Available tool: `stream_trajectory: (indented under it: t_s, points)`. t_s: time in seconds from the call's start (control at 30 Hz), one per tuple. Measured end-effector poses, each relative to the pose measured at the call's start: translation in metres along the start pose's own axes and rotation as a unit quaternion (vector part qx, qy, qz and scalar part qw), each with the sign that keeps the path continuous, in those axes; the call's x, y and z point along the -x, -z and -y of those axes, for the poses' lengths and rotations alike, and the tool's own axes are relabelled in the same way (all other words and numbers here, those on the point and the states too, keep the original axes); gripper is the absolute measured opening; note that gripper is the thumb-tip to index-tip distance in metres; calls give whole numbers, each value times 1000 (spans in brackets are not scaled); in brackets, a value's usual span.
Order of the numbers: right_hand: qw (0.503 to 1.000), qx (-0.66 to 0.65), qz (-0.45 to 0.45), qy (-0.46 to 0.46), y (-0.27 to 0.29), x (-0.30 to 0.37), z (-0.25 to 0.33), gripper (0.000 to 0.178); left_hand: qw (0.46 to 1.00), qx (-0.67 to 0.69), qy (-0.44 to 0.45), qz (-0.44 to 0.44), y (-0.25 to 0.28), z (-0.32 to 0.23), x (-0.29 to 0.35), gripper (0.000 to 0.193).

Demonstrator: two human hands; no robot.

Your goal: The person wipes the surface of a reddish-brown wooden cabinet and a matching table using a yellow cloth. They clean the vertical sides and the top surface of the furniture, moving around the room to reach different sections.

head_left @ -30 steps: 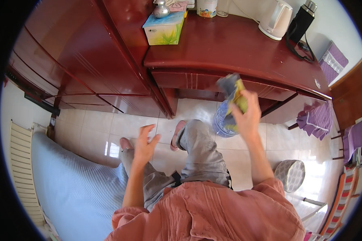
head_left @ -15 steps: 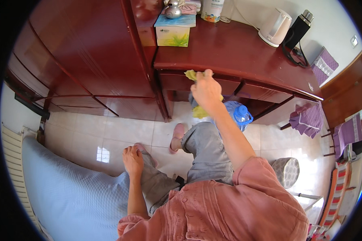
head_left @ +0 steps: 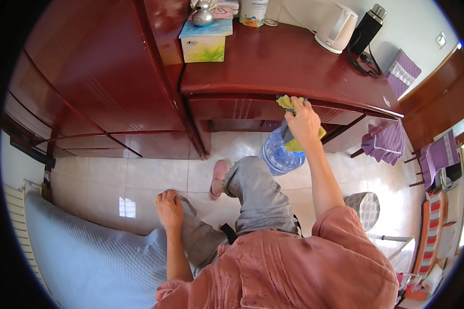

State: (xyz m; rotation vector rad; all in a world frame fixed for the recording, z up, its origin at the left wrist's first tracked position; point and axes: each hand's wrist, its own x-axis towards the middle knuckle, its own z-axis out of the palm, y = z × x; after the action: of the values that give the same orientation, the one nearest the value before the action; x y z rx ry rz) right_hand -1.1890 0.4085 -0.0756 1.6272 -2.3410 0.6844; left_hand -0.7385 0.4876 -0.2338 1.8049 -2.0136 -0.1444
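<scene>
My right hand (head_left: 304, 123) grips a yellow-green and grey cloth (head_left: 294, 143), with folds of it hanging out on both sides of the fingers. It presses the cloth against the drawer front just under the top edge of a dark red desk (head_left: 263, 56). My left hand (head_left: 169, 210) rests on my left knee, holding nothing, its fingers draped loosely over the grey trouser leg. Below the cloth, a large clear blue-tinted plastic water jug (head_left: 278, 157) stands on the floor, its top partly hidden by my right hand and the cloth.
On the desk are a tissue box (head_left: 203, 50), a white canister (head_left: 252, 13), a pale kettle (head_left: 336, 28) and a black flask (head_left: 367, 30). A dark red wardrobe (head_left: 98, 67) stands left, a blue-covered bed (head_left: 87, 247) near left. A patterned stool (head_left: 363, 210) sits right.
My right hand has slid rightward along the drawer front with the cloth. My left hand stays on the knee. The view has shifted slightly to the right.
</scene>
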Motion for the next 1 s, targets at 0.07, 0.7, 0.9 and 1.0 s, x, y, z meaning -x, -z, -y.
stream_trajectory:
  t_s: [0.07, 0.7, 0.9, 1.0]
  points:
    - [998, -29, -48, 21, -22, 3, 16, 49, 1000, -11, -1, 14, 0, 0, -3, 13]
    - [996, 13, 44, 74, -30, 5, 73, 56, 999, 16, 39, -28, 3, 25, 1, 12]
    - [999, -37, -17, -7, 10, 3, -13, 50, 999, 8, 27, -23, -1, 18, -3, 13]
    - [987, -106, -117, 30, 22, 1, -10, 45, 1000, -10, 18, -18, -2, 15, -7, 13]
